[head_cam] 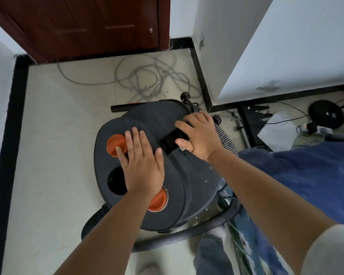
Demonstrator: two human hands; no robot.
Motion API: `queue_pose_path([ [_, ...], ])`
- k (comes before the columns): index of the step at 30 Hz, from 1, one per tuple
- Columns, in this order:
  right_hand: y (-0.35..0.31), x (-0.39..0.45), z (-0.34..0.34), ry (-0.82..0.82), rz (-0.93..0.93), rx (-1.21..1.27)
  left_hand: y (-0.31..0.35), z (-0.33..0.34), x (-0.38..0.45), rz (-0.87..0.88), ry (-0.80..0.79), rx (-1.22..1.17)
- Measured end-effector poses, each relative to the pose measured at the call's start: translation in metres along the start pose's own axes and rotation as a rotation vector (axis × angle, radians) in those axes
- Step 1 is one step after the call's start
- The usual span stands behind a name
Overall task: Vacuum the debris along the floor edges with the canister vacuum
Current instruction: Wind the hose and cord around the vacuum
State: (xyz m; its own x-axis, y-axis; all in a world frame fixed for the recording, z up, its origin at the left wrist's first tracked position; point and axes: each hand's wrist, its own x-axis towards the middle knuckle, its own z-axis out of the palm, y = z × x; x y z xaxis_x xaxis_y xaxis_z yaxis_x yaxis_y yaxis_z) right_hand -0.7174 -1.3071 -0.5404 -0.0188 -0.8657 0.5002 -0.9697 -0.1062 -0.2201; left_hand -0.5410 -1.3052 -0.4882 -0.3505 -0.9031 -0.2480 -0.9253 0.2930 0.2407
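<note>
2 hands: both on top of the canister vacuum, seen from the head view
Floor (54,135): pale tile, edged by a black baseboard (12,120) along the white walls
Door (83,26): dark red-brown, closed, at the far end of the floor
Canister vacuum (189,175): dark grey drum standing on the floor in the middle, near the wall corner — its round lid faces up
Hose (187,233): grey, ribbed, curving on the floor around the near side of the drum; another ribbed stretch shows just beside the right wrist
Cable (147,76): loose grey loops lying on the floor between the door and the vacuum
Left hand (142,161): fingers straight and spread, palm flat on the lid, holding nothing
Right hand (199,135): fingers curled around the black handle (170,139) at the top centre of the lid — thumb on the near side
Orange caps: 2 on the lid, 1 (115,145) just beside the left fingertips, 1 (159,201) partly under the left wrist
Port (115,181): round black opening in the lid between the 2 caps
</note>
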Motion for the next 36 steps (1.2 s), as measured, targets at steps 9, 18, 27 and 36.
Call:
queue_pose_path([
  [9, 0.078, 0.07, 0.012, 0.019, -0.024, -0.052, 0.053, -0.02, 0.098, -0.052, -0.015, 0.063],
  [18, 0.16, 0.072, 0.001, 0.14, -0.043, -0.101, 0.126, -0.013, 0.138, 0.013, -0.068, -0.012],
  [27, 0.251, 0.056, -0.031, 0.111, -0.063, -0.105, 0.222, 0.011, 0.149, 0.019, -0.069, -0.048],
  [36, 0.266, 0.04, -0.056, 0.003, -0.106, -0.05, 0.245, 0.03, 0.122, 0.016, -0.023, -0.128],
])
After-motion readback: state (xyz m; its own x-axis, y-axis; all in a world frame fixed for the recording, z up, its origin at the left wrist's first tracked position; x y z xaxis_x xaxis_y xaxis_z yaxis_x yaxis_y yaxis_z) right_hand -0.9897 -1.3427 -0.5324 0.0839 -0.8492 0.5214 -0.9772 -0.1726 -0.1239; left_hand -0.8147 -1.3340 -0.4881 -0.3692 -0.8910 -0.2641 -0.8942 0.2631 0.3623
